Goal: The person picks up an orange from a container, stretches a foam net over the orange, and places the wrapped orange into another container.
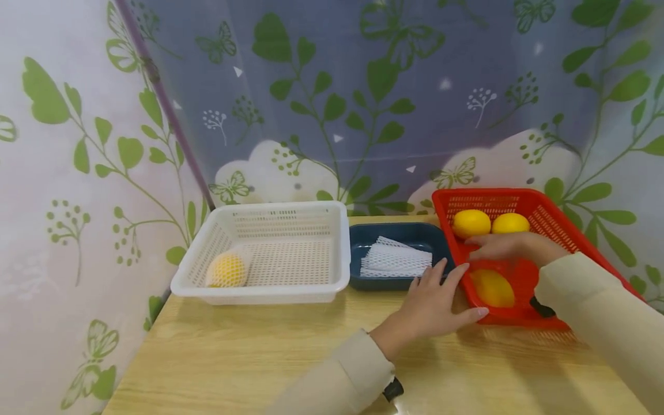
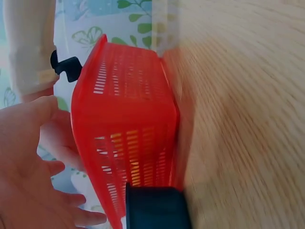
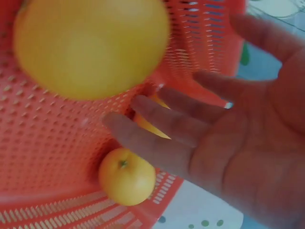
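My right hand (image 1: 510,246) reaches into the red plastic basket (image 1: 568,230), its fingers stretched out and holding nothing. Below its palm in the head view lies a yellow citrus fruit (image 1: 493,288); the same fruit (image 3: 90,45) fills the upper left of the right wrist view, apart from the fingers. Two more yellow fruits, one at the left (image 1: 471,223) and one beside it (image 1: 510,222), sit at the basket's back. Fingers spread and holding nothing, my left hand (image 1: 429,302) hovers by the basket's front left corner, overlapping its rim in the head view.
Several white foam net sleeves (image 1: 396,259) lie in a dark blue tray (image 1: 358,285) between the baskets. On the left stands a white basket (image 1: 339,248) with one net-covered yellow fruit (image 1: 226,270). All rest on a wooden table (image 1: 233,357) before a patterned curtain (image 1: 321,86).
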Available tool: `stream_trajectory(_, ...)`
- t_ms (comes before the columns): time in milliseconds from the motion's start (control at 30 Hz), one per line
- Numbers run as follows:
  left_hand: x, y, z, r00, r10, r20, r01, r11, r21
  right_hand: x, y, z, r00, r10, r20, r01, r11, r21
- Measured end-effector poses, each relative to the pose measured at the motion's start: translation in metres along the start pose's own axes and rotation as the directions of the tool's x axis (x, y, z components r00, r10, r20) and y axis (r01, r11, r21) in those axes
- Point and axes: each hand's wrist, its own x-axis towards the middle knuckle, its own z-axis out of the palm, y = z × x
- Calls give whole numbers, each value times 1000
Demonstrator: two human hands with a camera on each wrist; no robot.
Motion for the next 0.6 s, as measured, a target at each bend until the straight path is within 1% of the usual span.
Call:
stream_trajectory(100,4,6,5,1000,5,12,-5,1000,11,-3,8,2,996,77,41,-76,997,-24)
stream_trajectory(167,6,9,9,1000,4,21,-5,1000,21,-4,12,4,992,114,45,-113,993,-23)
stream_trajectory(267,7,10,13,999,9,35,-10,1000,19,-5,16,8,988,141,60,-140,990,-21)
stream_trajectory(367,7,8,18,999,3,40,-3,1000,9,-2,15,11,984,157,84,-156,988,-12)
stream_trajectory(500,6,5,21,1000,-19,17,19,1000,4,2,10,12,983,160,91,-159,987,-20)
stream_trajectory(600,9,8,22,1000,-2,8,2,1000,-7,-2,11,11,976,193,99,-190,981,-33)
